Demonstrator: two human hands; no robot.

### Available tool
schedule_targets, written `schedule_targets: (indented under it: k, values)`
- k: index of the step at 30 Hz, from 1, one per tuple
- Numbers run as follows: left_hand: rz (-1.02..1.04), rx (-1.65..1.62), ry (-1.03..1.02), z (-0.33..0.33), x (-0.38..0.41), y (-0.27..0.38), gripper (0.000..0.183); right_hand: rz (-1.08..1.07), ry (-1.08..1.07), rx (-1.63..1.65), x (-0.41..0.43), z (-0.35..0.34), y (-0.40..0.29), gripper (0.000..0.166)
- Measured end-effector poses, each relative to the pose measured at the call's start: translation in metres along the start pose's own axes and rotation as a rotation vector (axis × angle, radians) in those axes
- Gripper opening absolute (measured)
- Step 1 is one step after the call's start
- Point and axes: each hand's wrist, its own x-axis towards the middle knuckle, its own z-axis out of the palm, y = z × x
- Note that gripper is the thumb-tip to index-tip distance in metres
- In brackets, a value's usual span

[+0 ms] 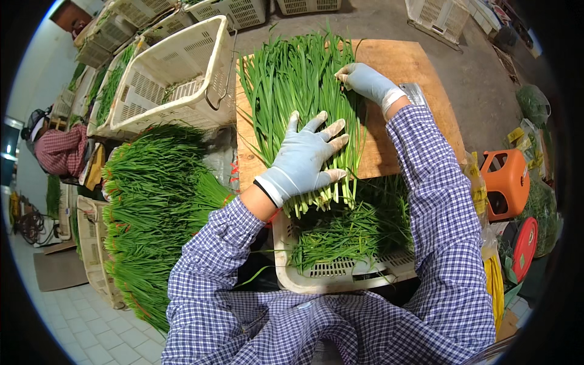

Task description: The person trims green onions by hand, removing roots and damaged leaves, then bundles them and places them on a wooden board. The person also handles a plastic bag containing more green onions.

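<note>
A loose spread of garlic chives lies on a wooden board, pale cut ends hanging over its near edge. My left hand, in a pale blue glove with whitish fingertips, rests flat on the lower stalks with fingers spread. At the right edge of the leaves is my right hand, gloved alike, its thumb and fingertips drawn together. Whether a leaf is pinched there is too small to tell. Beside the right wrist lies a flat metal piece, partly hidden by the sleeve. Below the board, a white plastic crate holds loose green trimmings.
Tied chive bundles are stacked at left. Behind them stands a white crate with a few scraps inside. An orange plastic stool and a red round lid are at right. Another person sits at far left.
</note>
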Motion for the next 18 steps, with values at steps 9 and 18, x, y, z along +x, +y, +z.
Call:
schedule_targets:
  k: [9, 18]
  values:
    - [-0.015, -0.007, -0.008, 0.001, -0.001, 0.000, 0.068, 0.079, 0.003, -0.339, -0.014, 0.005, -0.030, 0.039]
    - [-0.024, 0.042, -0.060, 0.004, 0.004, 0.001, 0.068, -0.082, 0.565, -0.467, -0.033, -0.022, -0.006, 0.032]
